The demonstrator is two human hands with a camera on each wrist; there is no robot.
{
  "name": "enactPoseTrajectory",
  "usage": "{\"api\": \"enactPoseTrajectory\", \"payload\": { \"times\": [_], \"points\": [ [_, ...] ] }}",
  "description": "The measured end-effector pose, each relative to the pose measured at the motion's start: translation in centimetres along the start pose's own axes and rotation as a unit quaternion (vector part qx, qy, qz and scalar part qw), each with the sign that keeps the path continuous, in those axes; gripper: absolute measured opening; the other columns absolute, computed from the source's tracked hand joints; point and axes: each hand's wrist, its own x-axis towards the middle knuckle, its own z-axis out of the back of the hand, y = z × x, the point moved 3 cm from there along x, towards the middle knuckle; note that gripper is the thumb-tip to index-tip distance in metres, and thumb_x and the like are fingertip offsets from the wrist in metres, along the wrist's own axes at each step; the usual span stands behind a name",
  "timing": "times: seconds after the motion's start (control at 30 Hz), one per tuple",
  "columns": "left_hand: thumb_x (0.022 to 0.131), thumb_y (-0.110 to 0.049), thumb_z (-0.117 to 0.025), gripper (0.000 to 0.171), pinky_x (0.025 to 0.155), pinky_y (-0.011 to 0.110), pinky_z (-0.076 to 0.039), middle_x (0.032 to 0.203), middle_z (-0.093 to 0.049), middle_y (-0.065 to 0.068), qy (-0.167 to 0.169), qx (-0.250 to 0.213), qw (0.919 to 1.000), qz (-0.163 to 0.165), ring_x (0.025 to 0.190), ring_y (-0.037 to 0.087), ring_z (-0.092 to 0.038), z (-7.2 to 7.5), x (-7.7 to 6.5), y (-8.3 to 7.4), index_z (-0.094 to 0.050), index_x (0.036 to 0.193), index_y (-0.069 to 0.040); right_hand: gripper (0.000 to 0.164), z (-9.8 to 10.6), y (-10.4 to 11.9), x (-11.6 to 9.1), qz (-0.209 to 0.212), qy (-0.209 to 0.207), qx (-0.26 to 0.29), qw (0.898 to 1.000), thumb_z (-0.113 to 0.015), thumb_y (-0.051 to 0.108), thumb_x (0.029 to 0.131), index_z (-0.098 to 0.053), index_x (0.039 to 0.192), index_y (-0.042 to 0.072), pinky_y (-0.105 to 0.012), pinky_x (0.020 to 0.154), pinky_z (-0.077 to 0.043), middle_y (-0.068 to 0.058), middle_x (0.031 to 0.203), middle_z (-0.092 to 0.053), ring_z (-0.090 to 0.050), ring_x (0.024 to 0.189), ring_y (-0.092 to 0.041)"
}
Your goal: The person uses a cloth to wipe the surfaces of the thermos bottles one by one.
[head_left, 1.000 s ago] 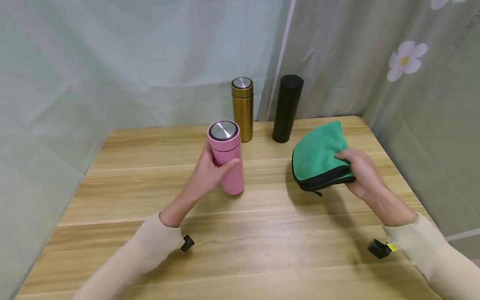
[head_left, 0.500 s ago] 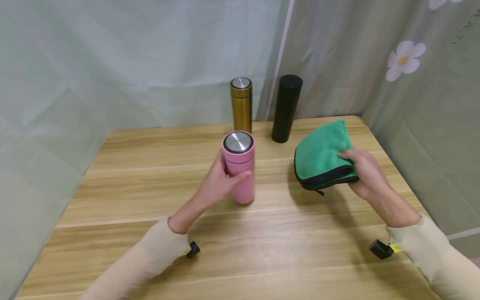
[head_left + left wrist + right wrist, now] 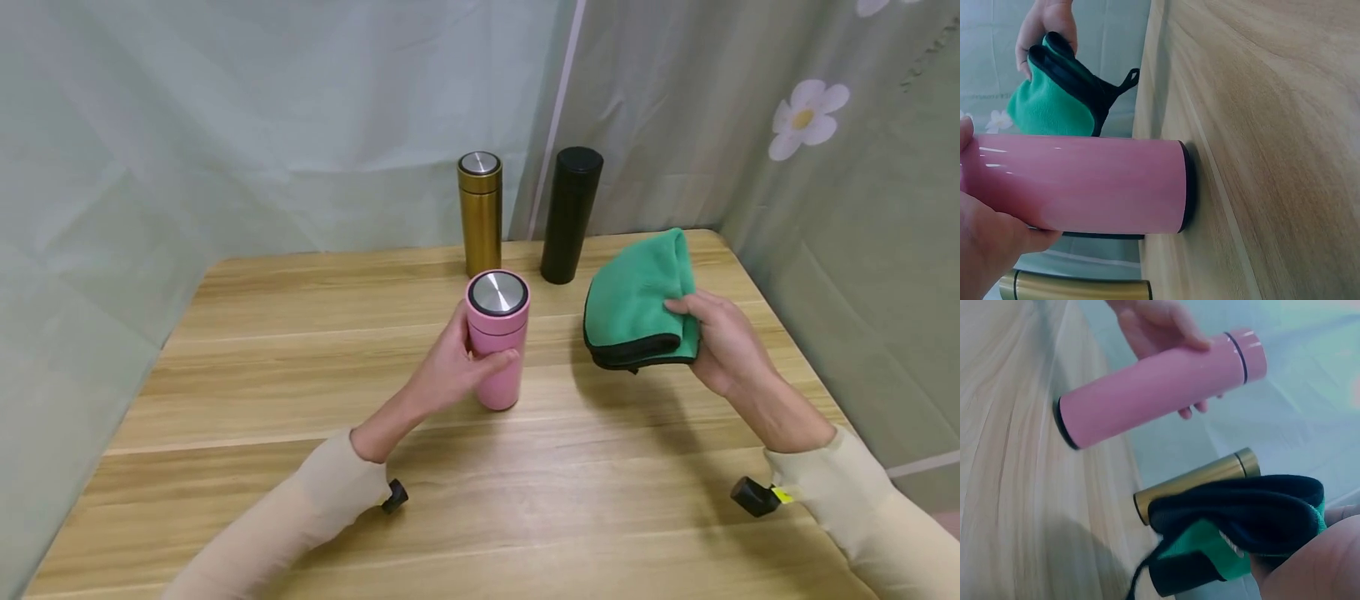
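My left hand (image 3: pixel 450 367) grips a pink thermos bottle (image 3: pixel 502 385) around its side, thumb across the front. The bottle is upright with a steel-topped lid. Its dark base (image 3: pixel 1189 187) is at or just above the tabletop; I cannot tell which. On the right, my right hand (image 3: pixel 727 350) pinches a folded green towel (image 3: pixel 630 292) with black edging, held above the table. A black hanging loop (image 3: pixel 1127 80) dangles from the towel. Behind the pink bottle stands a gold thermos bottle (image 3: pixel 481 225), its foot close behind the pink lid. A black thermos bottle (image 3: pixel 572 217) stands to its right.
The wooden table (image 3: pixel 225 350) carries the bottles, and its back edge meets a hanging pale curtain (image 3: pixel 300 125). A flower-printed curtain (image 3: pixel 810 208) hangs on the right. Small black cameras (image 3: pixel 753 497) are worn at both wrists.
My left hand has moved the pink thermos bottle to the right and a little nearer to me. The green towel has shifted only slightly in my right hand. The gold and black bottles stay put.
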Motion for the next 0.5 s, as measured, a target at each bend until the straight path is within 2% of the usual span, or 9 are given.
{"api": "enactPoseTrajectory", "payload": {
  "times": [0.23, 0.5],
  "points": [
    [0.092, -0.002, -0.077, 0.082, 0.109, 0.05, -0.046, 0.146, -0.049, 0.013, 0.009, -0.005, 0.9999, -0.004, 0.13, 0.032, -0.054, -0.2, 0.2, 0.3, -0.028, 0.157, -0.008, 0.04, -1.8, 0.6, 0.2, 0.006, 0.006, 0.004, 1.0, -0.053, 0.014, 0.108, -0.041, 0.145, 0.004, -0.025, 0.093, -0.054, -0.006, 0.138, -0.047, -0.057, 0.115, -0.016],
    [0.091, -0.004, -0.078, 0.086, 0.111, 0.048, -0.044, 0.149, -0.047, 0.011, 0.012, -0.009, 0.9999, -0.005, 0.132, 0.029, -0.051, -0.5, 0.0, 0.4, -0.027, 0.159, -0.011, 0.036, -4.1, 1.8, -0.2, 0.06, 0.018, 0.018, 0.998, -0.054, 0.012, 0.107, -0.05, 0.143, 0.005, -0.029, 0.093, -0.055, -0.01, 0.135, -0.05, -0.058, 0.115, -0.022]
  ]
}}
